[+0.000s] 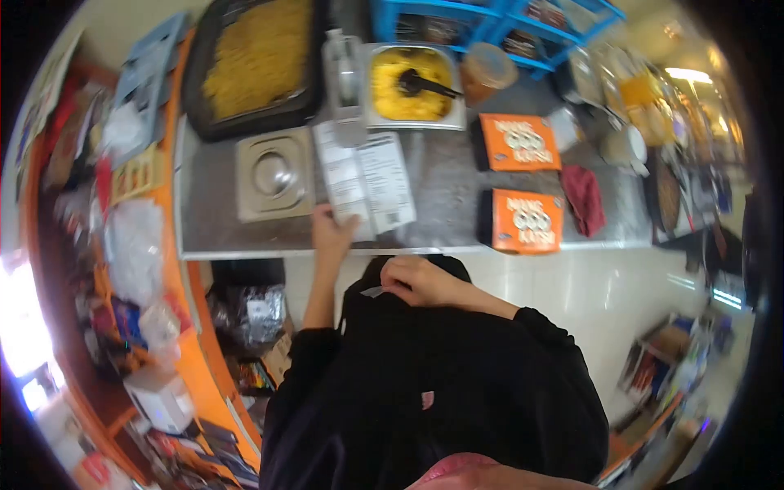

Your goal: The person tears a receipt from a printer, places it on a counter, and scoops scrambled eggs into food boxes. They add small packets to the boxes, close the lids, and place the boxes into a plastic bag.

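Two printed paper receipts (386,175) lie side by side on the metal counter. At the lower left edge of the left receipt (341,175), my left hand (331,235) has its thumb and fingers closed on the paper. My right hand (420,280) is held in front of my dark top, just off the counter's front edge, its fingers pinched. A small white slip of paper (372,291) sticks out from those fingers. Left of the receipts is a steel lid (276,174) with a recessed centre.
A black tray of yellow food (314,106) and a steel pan (454,121) with yellow food and black tongs (429,85) stand at the back. Two orange boxes (527,220) and a dark red cloth (582,200) are to the right. Blue crates (514,24) stand behind.
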`<state>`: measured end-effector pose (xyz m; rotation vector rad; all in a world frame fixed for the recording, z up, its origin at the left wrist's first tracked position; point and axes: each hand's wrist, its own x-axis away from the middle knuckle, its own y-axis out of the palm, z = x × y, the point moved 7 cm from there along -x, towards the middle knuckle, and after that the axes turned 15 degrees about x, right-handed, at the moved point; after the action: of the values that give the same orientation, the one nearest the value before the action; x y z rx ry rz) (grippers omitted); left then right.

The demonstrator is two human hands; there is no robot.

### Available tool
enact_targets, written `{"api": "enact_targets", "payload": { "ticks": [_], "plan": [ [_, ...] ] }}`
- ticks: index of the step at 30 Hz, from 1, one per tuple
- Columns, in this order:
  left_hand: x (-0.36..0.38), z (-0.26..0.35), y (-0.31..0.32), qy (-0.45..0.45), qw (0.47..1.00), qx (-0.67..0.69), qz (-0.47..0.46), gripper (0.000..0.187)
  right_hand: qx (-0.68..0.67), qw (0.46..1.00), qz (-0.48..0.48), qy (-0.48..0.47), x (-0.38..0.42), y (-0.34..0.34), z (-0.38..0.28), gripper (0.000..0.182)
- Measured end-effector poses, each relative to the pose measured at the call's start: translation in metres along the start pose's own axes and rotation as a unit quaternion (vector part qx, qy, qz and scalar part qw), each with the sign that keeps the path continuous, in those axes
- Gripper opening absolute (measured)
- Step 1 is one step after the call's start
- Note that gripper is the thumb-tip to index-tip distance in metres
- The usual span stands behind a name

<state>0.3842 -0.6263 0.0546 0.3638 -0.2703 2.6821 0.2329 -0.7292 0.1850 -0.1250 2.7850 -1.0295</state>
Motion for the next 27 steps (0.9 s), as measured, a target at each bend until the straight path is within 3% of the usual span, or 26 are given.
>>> {"api": "enact_targets", "payload": {
  "ticks": [1,3,5,7,9,11,14,17,18,21,24,27],
  "plan": [
    [0.022,0.06,-0.001,-0.042,0.988,-0.148,0.026,0.063,-0.048,0.997,0.017,0.059,0.015,-0.021,0.007,0.016],
    [0.037,0.091,0.014,0.158,0.957,-0.235,0.062,0.066,-0.149,0.974,0.055,0.16,0.057,-0.058,0.024,0.018],
    [0.067,0.146,0.046,0.357,0.889,-0.274,0.087,0.065,-0.25,0.923,0.175,0.236,0.111,-0.095,0.044,0.024],
    [0.088,0.144,0.117,0.41,0.896,-0.114,-0.13,0.064,-0.263,0.875,0.301,0.272,0.172,-0.122,0.065,0.031],
    [0.124,0.157,0.195,0.458,0.826,-0.117,-0.307,0.065,-0.259,0.828,0.367,0.335,0.216,-0.142,0.075,0.034],
    [0.15,0.152,0.248,0.479,0.786,-0.139,-0.365,0.063,-0.289,0.797,0.409,0.339,0.25,-0.148,0.088,0.038],
    [0.147,0.118,0.288,0.513,0.768,-0.152,-0.351,0.06,-0.229,0.836,0.358,0.348,0.273,-0.147,0.104,0.041],
    [0.148,0.103,0.29,0.555,0.743,-0.177,-0.329,0.055,-0.146,0.88,0.341,0.297,0.269,-0.144,0.118,0.036],
    [0.149,0.102,0.291,0.567,0.734,-0.195,-0.318,0.056,-0.064,0.895,0.317,0.307,0.259,-0.15,0.114,0.032],
    [0.149,0.113,0.29,0.52,0.762,-0.182,-0.34,0.056,-0.015,0.915,0.277,0.294,0.244,-0.153,0.113,0.034],
    [0.144,0.117,0.298,0.454,0.801,-0.164,-0.356,0.065,-0.093,0.902,0.311,0.285,0.258,-0.153,0.129,0.032],
    [0.142,0.135,0.303,0.459,0.814,-0.225,-0.277,0.07,-0.105,0.91,0.295,0.272,0.258,-0.156,0.131,0.033]
  ]
}}
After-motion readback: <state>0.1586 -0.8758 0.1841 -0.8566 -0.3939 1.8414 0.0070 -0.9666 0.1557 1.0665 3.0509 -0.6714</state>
